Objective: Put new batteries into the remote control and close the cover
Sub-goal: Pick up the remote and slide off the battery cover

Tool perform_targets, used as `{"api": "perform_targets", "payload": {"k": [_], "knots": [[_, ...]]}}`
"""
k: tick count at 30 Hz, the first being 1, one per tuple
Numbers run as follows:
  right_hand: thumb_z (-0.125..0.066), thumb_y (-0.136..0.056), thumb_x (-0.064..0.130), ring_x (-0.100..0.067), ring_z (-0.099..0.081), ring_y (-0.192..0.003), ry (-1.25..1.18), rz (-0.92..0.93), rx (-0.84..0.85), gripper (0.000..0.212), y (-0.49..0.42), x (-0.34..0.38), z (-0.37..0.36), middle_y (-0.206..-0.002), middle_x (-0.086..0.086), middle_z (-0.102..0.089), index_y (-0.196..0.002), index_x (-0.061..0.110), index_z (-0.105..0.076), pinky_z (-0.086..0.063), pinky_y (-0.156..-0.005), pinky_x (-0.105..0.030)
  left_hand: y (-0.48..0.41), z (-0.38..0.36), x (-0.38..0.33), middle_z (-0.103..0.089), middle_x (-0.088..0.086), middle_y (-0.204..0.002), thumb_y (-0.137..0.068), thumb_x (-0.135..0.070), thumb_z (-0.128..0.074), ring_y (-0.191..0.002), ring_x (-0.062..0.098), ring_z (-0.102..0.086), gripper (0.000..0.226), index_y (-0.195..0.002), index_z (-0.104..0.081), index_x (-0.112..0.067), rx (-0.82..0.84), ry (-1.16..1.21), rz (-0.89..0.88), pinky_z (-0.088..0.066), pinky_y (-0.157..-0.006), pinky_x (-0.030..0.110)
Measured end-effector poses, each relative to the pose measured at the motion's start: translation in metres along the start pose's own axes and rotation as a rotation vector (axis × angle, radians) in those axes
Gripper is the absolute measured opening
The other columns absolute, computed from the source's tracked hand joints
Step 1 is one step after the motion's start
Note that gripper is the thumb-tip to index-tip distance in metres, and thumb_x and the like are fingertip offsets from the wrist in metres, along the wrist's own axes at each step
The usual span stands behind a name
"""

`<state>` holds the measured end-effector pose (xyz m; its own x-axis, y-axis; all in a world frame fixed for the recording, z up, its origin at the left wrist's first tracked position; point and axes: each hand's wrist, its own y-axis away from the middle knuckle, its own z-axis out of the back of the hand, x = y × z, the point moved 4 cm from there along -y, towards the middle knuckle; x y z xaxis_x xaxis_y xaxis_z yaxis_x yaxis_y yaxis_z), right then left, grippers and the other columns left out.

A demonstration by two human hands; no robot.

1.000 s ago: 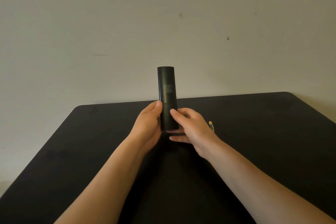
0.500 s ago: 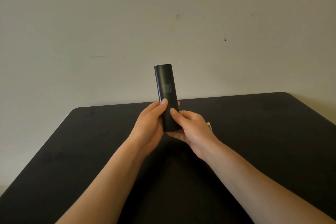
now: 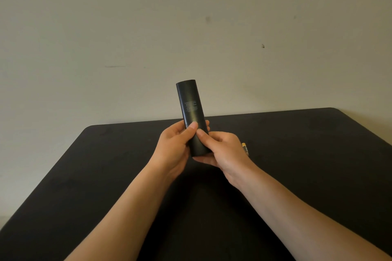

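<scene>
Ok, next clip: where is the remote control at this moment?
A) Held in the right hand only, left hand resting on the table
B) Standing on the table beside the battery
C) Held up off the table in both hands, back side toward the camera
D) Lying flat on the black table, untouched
C: the remote control is raised above the table, gripped at its lower end by the left hand and right hand, small printed text facing the camera.

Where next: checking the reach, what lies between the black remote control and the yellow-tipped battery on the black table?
In the head view, only the right hand lies between black remote control and yellow-tipped battery, partly hiding the battery.
</scene>
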<state>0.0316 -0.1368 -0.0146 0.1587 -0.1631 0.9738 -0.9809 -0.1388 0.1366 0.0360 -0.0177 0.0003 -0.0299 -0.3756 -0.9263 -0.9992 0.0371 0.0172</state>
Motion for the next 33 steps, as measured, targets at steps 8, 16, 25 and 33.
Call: {"api": "perform_targets", "payload": {"k": [8, 16, 25, 33], "knots": [[-0.062, -0.094, 0.024, -0.032, -0.068, -0.105, 0.061, -0.011, 0.003, 0.033, 0.0011, 0.0010, 0.0001, -0.115, -0.017, -0.069, -0.116, 0.002, -0.069, -0.062, -0.081, -0.045, 0.0010, 0.0002, -0.0009, -0.075, 0.017, -0.109, -0.098, -0.006, -0.050, -0.093, 0.023, -0.075, 0.018, -0.107, -0.065, -0.005, -0.025, 0.011, 0.015, -0.061, -0.078, 0.032], [-0.062, -0.094, 0.019, -0.028, -0.069, -0.101, 0.078, 0.025, 0.007, 0.026, 0.0016, 0.0029, 0.0001, -0.109, -0.014, -0.071, -0.114, 0.005, -0.071, -0.063, -0.078, -0.041, 0.0014, 0.0004, -0.0036, -0.073, 0.016, -0.111, -0.098, -0.001, -0.047, -0.093, 0.021, -0.075, 0.020, -0.109, -0.063, -0.006, -0.018, 0.001, 0.018, -0.061, -0.075, 0.029], [-0.058, -0.097, 0.019, -0.028, -0.069, -0.103, 0.107, 0.054, 0.034, 0.029, 0.0036, 0.0065, -0.0019, -0.110, -0.017, -0.072, -0.120, 0.003, -0.067, -0.060, -0.086, -0.047, -0.0014, 0.0032, -0.0043, -0.075, 0.015, -0.111, -0.097, 0.000, -0.050, -0.101, 0.025, -0.073, 0.023, -0.116, -0.062, -0.004, 0.004, 0.012, 0.024, -0.060, -0.082, 0.035], [-0.059, -0.096, 0.016, -0.023, -0.071, -0.099, 0.107, 0.027, 0.112, 0.027, 0.0054, 0.0068, -0.0062, -0.109, -0.012, -0.073, -0.121, 0.006, -0.064, -0.063, -0.078, -0.038, -0.0045, 0.0070, -0.0056, -0.075, 0.018, -0.107, -0.100, -0.025, -0.049, -0.102, 0.028, -0.072, 0.034, -0.126, -0.055, -0.004, -0.036, 0.160, 0.090, -0.061, -0.078, 0.040]]}}
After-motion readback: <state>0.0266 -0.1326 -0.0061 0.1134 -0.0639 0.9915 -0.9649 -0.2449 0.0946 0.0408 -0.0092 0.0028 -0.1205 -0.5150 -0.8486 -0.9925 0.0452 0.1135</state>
